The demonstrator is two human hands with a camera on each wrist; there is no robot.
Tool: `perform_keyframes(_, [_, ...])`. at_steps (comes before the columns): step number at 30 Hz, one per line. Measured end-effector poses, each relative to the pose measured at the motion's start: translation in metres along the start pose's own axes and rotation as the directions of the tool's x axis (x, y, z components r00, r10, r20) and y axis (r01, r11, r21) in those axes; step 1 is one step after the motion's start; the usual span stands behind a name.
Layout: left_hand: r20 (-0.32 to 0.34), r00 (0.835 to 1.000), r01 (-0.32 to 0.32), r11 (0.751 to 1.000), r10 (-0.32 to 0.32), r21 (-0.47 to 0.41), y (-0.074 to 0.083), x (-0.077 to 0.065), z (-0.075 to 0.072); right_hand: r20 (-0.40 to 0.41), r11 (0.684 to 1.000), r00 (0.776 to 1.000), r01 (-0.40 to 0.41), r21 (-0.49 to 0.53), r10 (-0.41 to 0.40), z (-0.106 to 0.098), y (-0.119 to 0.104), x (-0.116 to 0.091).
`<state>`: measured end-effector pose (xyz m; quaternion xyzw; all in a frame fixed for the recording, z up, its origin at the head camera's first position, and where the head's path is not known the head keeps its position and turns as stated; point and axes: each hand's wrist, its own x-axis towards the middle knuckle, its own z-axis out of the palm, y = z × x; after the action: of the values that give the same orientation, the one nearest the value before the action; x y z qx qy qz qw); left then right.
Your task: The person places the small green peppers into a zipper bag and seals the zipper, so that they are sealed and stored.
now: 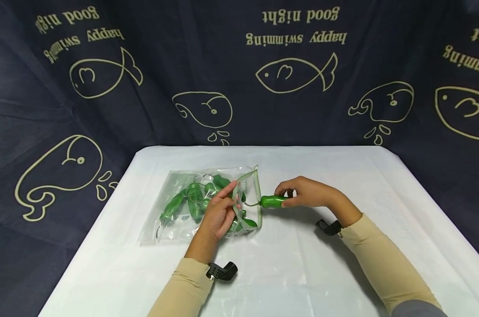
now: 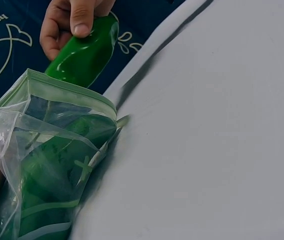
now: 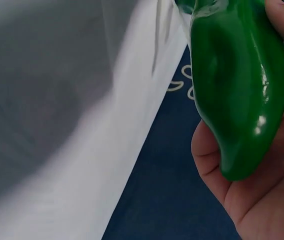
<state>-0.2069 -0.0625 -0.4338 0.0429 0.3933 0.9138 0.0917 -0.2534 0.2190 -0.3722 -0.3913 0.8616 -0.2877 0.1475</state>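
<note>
A clear zip bag (image 1: 257,182) with a green strip along its mouth lies on the table, its mouth held apart and facing right. Several green peppers (image 1: 195,200) are inside it. My left hand (image 1: 220,215) grips the bag's near side by the mouth, index finger stretched across the plastic. To the right, my right hand (image 1: 308,193) pinches one green pepper (image 1: 272,201) between thumb and fingers. That pepper's thin stem points left into the bag mouth, while its body is outside. In the right wrist view its smooth, tapered end (image 3: 237,165) hangs over the palm.
The white-covered table (image 1: 287,273) carries the bag left of centre. Behind it hangs a dark blue cloth (image 1: 239,127) printed with fish, whales and words. Each wrist wears a black camera mount (image 1: 223,271).
</note>
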Motion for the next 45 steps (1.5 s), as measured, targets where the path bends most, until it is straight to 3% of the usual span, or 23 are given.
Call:
perform_keyframes(20, [-0.009, 1.0, 0.013, 1.0, -0.013, -0.004, 0.0, 0.002, 0.0, 0.037, 0.996, 0.996, 0.082, -0.025, -0.082, 0.028, -0.011, 0.012])
perform_keyframes(33, [0.009, 1.0, 0.021, 1.0, -0.021, 0.016, -0.001, -0.001, -0.002, 0.015, 0.994, 0.996, 0.093, -0.055, -0.093, 0.042, -0.013, 0.021])
perform_keyframes(45, [-0.02, 0.999, 0.025, 1.0, -0.026, -0.009, -0.001, -0.001, 0.0, 0.017, 0.983, 0.993, 0.116, -0.145, -0.115, 0.05, -0.018, 0.03])
